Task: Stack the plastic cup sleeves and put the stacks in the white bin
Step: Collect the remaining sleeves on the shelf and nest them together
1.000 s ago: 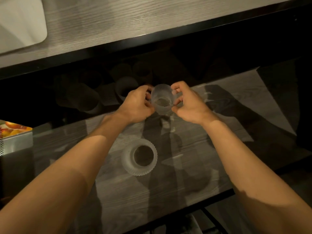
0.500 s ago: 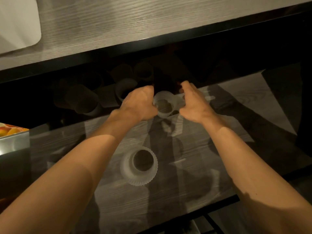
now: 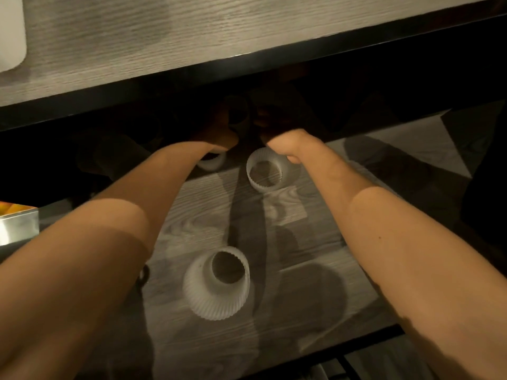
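Three ribbed cup sleeves stand on the grey wood-grain table (image 3: 315, 242). They are translucent milky white, fluted all round with fine vertical ridges, and open at the top so the table shows through.

The nearest sleeve (image 3: 216, 283) stands upright between the two forearms, flaring wider towards its base. A second sleeve (image 3: 264, 174) stands farther in, just beneath the right wrist at the edge of the shadow. A third sleeve (image 3: 211, 161) peeks out from under the left wrist, mostly hidden.

Both arms stretch forward into the dark gap below the upper surface (image 3: 192, 37). The left hand (image 3: 219, 133) and right hand (image 3: 277, 135) sit close together there. Something dim and round lies between them, but the shadow is too deep to name it. I cannot tell whether the fingers of either hand are closed or holding anything.

The white bin (image 3: 11, 31) shows only a corner, far left on the upper surface, well apart from the sleeves. A metal tin (image 3: 16, 226) with an orange top sits at the left edge.
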### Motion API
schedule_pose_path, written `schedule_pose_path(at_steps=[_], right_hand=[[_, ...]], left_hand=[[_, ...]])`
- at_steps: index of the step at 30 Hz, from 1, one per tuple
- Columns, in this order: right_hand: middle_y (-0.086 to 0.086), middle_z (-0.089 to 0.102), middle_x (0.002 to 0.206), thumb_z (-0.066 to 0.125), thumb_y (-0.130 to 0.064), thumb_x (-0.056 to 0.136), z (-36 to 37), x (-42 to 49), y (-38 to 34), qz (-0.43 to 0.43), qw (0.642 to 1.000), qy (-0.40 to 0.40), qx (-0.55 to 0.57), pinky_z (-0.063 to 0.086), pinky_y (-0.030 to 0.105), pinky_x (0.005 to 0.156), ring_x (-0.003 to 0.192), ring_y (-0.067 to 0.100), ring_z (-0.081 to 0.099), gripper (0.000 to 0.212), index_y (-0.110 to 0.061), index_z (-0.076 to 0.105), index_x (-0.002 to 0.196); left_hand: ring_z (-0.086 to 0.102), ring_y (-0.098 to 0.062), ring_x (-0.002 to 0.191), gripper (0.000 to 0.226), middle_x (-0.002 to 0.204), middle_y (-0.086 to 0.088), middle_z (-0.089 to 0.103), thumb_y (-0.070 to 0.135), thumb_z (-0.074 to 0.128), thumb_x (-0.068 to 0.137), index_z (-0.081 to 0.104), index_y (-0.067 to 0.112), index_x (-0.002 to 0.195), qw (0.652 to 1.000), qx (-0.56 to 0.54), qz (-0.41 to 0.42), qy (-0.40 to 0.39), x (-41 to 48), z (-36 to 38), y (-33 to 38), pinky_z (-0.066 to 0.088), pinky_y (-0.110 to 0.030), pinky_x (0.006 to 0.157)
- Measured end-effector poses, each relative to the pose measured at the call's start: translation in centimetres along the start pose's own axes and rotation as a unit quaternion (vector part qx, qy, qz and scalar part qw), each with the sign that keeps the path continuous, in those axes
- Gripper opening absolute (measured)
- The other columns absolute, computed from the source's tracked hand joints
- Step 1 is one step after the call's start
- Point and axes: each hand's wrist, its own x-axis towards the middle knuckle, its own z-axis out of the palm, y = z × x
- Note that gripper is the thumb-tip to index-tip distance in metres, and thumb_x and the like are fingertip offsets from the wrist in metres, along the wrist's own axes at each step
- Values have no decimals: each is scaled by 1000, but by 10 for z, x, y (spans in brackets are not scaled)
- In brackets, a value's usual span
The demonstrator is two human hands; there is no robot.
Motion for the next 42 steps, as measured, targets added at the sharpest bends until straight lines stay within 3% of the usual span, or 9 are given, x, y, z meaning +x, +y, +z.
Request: schedule_pose_path(at_steps=[5,14,18,23,25,29,32,37,42], right_hand=[[12,41,153,52,-13,103,-4,-5,-7,-18,992,39,118,32,42,119,141,28,39,49,-11,41,150],[9,32,161,42,-21,107,4,-2,-13,-16,996,24,88,30,35,117,147,27,32,52,-16,29,158],[11,39,155,49,-16,104,4,-8,-12,-9,992,28,120,33,38,118,142,28,38,52,-12,35,154],[10,54,101,35,4,105,-30,-27,-11,-60,952,196,229,57,21,66,78,15,68,22,-8,53,105],[8,62,109,59,10,93,-28,-39,-10,-94,940,236,228,58,28,86,95,15,70,28,-16,56,106],[-5,63,95,66,-14,92,-35,-72,3,-37,944,181,274,55,30,86,95,11,63,11,-22,61,97],[2,66,95,61,-32,96,-29,-85,14,-20,954,202,220,55,35,73,88,17,67,14,-22,52,92],[-1,63,84,51,-33,104,-11,-96,18,-45,957,197,210,52,22,56,73,11,63,21,-19,58,91],[-1,60,79,57,-31,102,-3,-113,21,-90,947,163,263,53,21,64,70,8,59,25,-8,65,105]], left_hand=[[32,-30,145,64,159,-12,30,14,55,101,23,16,157,999,-23,20,9,4,3,6,32,-34,112],[37,-34,141,61,154,-16,37,13,54,100,28,12,155,999,21,-16,-18,4,-3,-1,36,-41,112],[41,-26,137,51,150,-11,42,14,52,102,36,11,150,998,-59,30,4,-2,-7,8,36,-24,102],[54,-12,88,17,104,-1,59,11,51,102,61,12,116,986,-165,30,22,-7,-17,15,44,-25,82],[56,-15,104,25,116,-2,61,19,54,101,62,14,125,983,-172,48,34,-14,-19,15,42,-25,89],[50,-6,121,37,127,7,55,23,64,97,59,17,133,971,-204,104,62,-46,-21,16,40,-12,93],[57,0,95,23,99,18,58,36,68,93,61,24,111,976,-210,61,17,-67,-16,12,42,-7,77],[64,-5,107,35,113,11,68,33,74,89,66,26,123,957,-265,111,-36,-87,-6,-5,53,-24,94],[65,-6,105,32,105,13,68,39,58,99,66,25,127,964,-245,101,-9,-92,5,-16,54,-34,99]])
